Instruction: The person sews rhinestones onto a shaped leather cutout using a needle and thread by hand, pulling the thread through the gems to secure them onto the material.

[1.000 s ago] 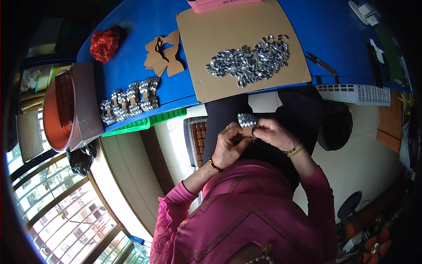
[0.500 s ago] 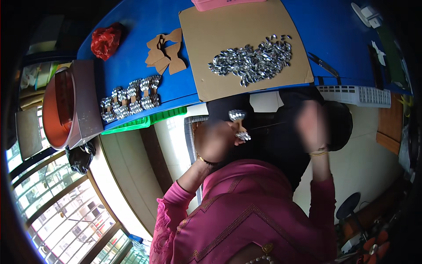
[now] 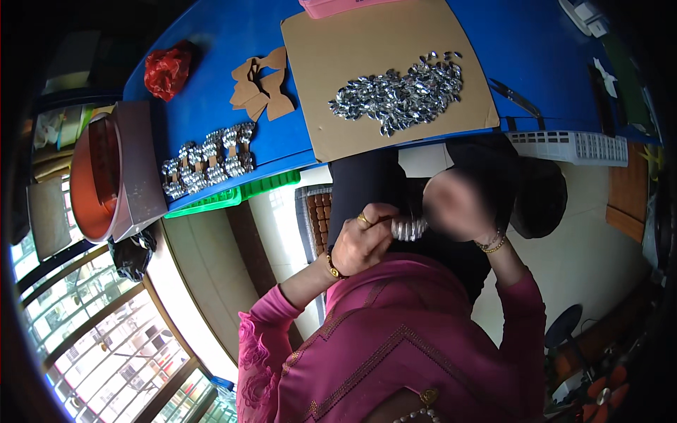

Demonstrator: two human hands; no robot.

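Above my lap, my left hand pinches a bow-shaped piece covered in silver gems; its gem-covered end points right. My right hand is beside that end, its fingers smeared, so what it holds does not show. A heap of loose silver gems, pointed ovals, lies on a brown cardboard sheet ahead of me. To its left is a small pile of plain brown bow-shaped cards. Several gem-covered bow pieces sit in a row near the table's front edge.
The blue table also bears a crumpled red plastic bag, dark scissors and a pink container. Below its edge are a green basket and a white basket. An orange-lined bin stands left.
My right hand has come left and inward, close to the gem piece. My left hand has turned the piece so its gem end faces right. A thin thread stretched between the hands earlier.
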